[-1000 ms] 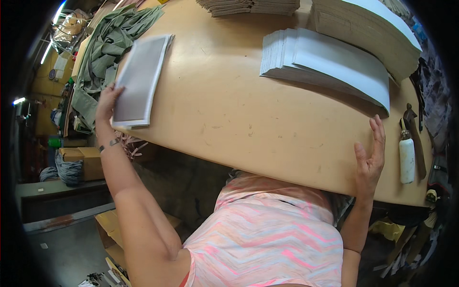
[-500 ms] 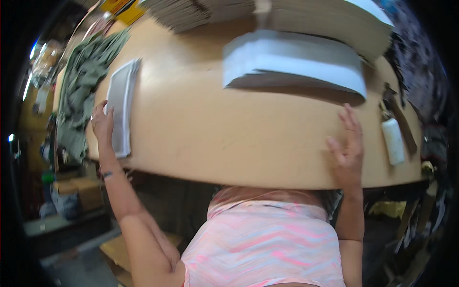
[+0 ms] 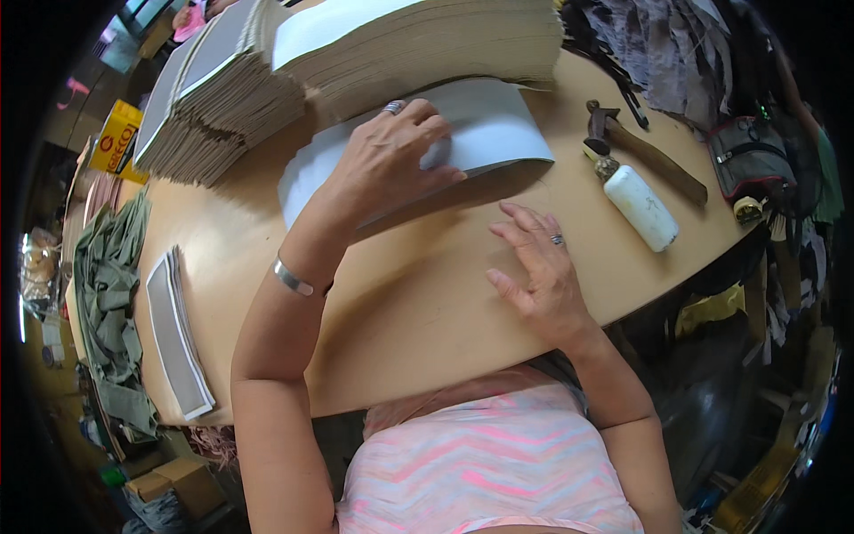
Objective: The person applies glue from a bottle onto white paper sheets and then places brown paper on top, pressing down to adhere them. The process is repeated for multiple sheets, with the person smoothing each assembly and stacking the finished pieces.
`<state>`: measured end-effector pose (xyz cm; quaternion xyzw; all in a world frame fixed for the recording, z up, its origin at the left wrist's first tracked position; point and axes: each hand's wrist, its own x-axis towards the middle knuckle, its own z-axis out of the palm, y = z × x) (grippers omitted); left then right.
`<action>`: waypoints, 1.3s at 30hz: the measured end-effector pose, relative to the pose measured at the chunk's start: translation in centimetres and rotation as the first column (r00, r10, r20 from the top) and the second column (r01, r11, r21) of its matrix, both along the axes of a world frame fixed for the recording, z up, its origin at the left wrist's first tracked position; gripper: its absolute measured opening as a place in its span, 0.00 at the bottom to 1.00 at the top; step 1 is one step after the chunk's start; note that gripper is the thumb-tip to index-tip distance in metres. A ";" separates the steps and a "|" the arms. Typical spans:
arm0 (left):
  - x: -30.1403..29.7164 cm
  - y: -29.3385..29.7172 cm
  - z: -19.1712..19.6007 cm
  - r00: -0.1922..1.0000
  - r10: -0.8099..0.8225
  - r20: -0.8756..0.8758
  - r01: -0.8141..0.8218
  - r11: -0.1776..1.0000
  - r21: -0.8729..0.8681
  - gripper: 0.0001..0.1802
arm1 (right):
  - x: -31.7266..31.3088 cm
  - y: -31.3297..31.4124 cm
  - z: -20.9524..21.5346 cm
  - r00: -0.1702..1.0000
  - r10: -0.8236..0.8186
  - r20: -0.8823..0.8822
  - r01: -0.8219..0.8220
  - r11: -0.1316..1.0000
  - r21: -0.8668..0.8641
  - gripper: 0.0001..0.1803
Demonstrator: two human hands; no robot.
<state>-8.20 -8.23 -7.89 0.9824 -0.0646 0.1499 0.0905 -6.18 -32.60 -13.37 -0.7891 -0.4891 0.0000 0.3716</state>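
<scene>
My left hand [image 3: 391,151] lies palm down on a low pile of white flat sheets [image 3: 498,129] in the middle of the wooden table [image 3: 400,303], fingers spread over the top sheet. My right hand [image 3: 538,267] rests flat on the bare tabletop just in front of that pile, fingers apart, holding nothing. Behind the pile rise tall stacks of grey and tan cardboard sheets [image 3: 231,98], one topped with a white sheet [image 3: 427,40].
A small stack of grey boards [image 3: 178,334] lies at the table's left edge beside green cloth [image 3: 107,303]. A hammer [image 3: 645,151] and a white bottle [image 3: 640,206] lie at the right. Dark fabric scraps [image 3: 676,44] and a small bag [image 3: 752,156] sit at the far right.
My left hand left the grey boards at the left edge and now lies on the white pile. My right hand slid from the table's right edge toward the middle.
</scene>
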 end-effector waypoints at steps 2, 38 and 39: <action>0.1 0.2 0.2 1.000 -0.016 0.003 0.016 1.000 0.006 0.20 | 0.1 0.0 -0.1 1.000 0.020 -0.002 -0.020 1.000 0.003 0.27; 4.8 6.9 6.9 0.884 0.384 0.268 -0.402 0.915 0.015 0.13 | 0.0 -0.2 0.1 0.996 0.056 -0.068 -0.053 0.998 0.043 0.24; 4.7 7.1 7.2 0.886 0.401 0.231 -0.407 0.913 -0.021 0.13 | -0.1 -0.2 0.1 0.996 0.056 -0.073 -0.053 0.998 0.042 0.24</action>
